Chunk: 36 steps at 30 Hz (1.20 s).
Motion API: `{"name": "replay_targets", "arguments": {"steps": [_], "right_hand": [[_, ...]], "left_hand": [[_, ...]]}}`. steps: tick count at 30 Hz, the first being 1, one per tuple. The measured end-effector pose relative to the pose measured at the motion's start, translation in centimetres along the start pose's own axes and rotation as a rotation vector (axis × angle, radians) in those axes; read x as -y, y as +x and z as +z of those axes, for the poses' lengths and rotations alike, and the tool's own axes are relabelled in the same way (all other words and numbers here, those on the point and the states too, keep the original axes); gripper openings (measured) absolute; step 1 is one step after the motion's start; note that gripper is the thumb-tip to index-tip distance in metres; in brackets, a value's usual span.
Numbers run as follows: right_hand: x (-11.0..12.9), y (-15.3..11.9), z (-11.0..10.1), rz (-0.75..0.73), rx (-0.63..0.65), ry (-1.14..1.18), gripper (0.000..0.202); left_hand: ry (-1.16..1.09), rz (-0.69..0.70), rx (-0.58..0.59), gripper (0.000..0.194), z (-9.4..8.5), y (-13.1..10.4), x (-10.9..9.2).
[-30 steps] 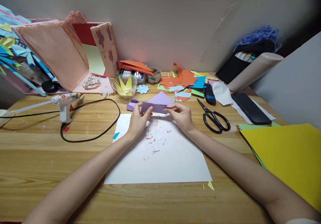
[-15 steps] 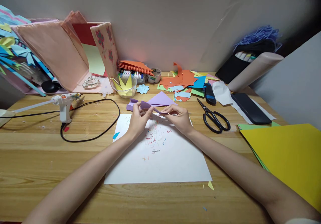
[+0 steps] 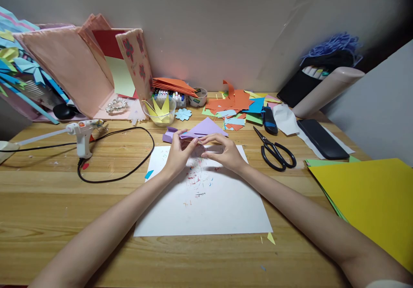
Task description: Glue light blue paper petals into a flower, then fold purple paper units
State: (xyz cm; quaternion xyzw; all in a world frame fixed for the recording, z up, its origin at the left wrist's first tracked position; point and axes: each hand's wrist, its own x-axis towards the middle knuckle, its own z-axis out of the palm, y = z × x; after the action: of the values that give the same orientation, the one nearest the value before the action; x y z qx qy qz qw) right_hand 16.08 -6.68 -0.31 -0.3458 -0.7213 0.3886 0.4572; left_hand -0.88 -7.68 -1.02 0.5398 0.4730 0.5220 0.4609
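My left hand (image 3: 179, 155) is closed on a thin purple paper piece, seen nearly edge-on between thumb and fingers above the white sheet (image 3: 206, 212). Close on its right is my right hand (image 3: 225, 151), thumb and fingers apart, its fingertips near the end of that piece; no hold shows. Behind both hands lie a light purple paper triangle (image 3: 208, 127) and a folded purple paper (image 3: 168, 134). Small coloured marks dot the white sheet. A blue scrap (image 3: 149, 174) rests at its left edge.
Black scissors (image 3: 274, 152) lie to the right, near yellow paper (image 3: 371, 193). A glue gun (image 3: 83, 137) with a looped black cable stands left. Paper scraps (image 3: 234, 101), a clear bowl (image 3: 166, 118) and a black case (image 3: 322, 139) are farther back.
My right hand has opened, its thumb moving away from its fingers and off the purple paper. In my left hand, the paper has turned and now looks thinner.
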Motion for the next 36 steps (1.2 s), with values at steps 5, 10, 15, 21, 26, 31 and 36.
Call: {"name": "replay_targets", "arguments": {"steps": [5,10,15,21,26,31,36], "right_hand": [[-0.43,0.19,0.04,0.061,0.055,0.061,0.032],[-0.52,0.14,-0.10,0.016,-0.001,-0.081,0.029],[-0.63,0.03,-0.15,-0.004,-0.013,-0.067,0.030],[-0.85,0.03,0.17,0.061,0.083,0.225,0.027],[-0.82,0.14,0.09,0.099,0.082,0.229,0.025],[-0.99,0.20,0.04,0.116,0.088,0.208,0.026],[-1.01,0.22,0.05,0.128,0.094,0.216,0.026]], "left_hand": [[-0.021,0.003,0.084,0.037,-0.04,0.06,-0.03],[0.002,0.016,0.118,0.035,-0.11,0.01,-0.23],[0.015,0.045,0.146,0.034,-0.13,-0.22,-0.57],[0.000,0.043,0.206,0.040,0.03,-0.50,-0.97],[-0.003,0.058,0.191,0.044,0.19,-0.47,-0.87],[-0.002,0.063,0.182,0.046,0.27,-0.42,-0.76],[0.025,0.068,0.176,0.045,0.16,-0.48,-0.89]]}}
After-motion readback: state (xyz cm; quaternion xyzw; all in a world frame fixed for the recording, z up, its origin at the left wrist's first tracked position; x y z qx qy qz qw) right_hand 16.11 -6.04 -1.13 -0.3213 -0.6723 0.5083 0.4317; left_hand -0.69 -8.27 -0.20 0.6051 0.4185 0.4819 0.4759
